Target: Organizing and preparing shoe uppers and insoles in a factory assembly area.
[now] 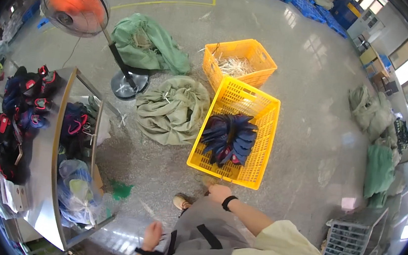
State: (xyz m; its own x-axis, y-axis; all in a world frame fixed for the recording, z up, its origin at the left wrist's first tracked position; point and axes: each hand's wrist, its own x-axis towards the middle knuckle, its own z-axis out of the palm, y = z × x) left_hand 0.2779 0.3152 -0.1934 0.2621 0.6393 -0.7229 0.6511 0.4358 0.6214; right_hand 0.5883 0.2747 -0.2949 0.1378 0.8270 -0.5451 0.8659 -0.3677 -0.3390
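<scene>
A yellow plastic crate (271, 139) stands on the floor in front of me, with a bunch of dark blue shoe-like pieces (230, 139) in it, some with pink or red patches. My right hand (219, 194) is at the crate's near edge, its fingers curled. What it grips, whether the rim or something thin beside it, is hard to make out. Lower and to the left, my left hand (152, 234) hangs beside my leg, loosely closed, with nothing visible in it. Both wrists wear black bands.
A second yellow crate (266, 59) with pale strips touches the first one's far end. Green (146, 37) and olive sacks (173, 109) lie left of them. A floor fan (75, 4) stands behind a metal table (37, 199) with dark shoes. A grey rack (351, 242) is at right.
</scene>
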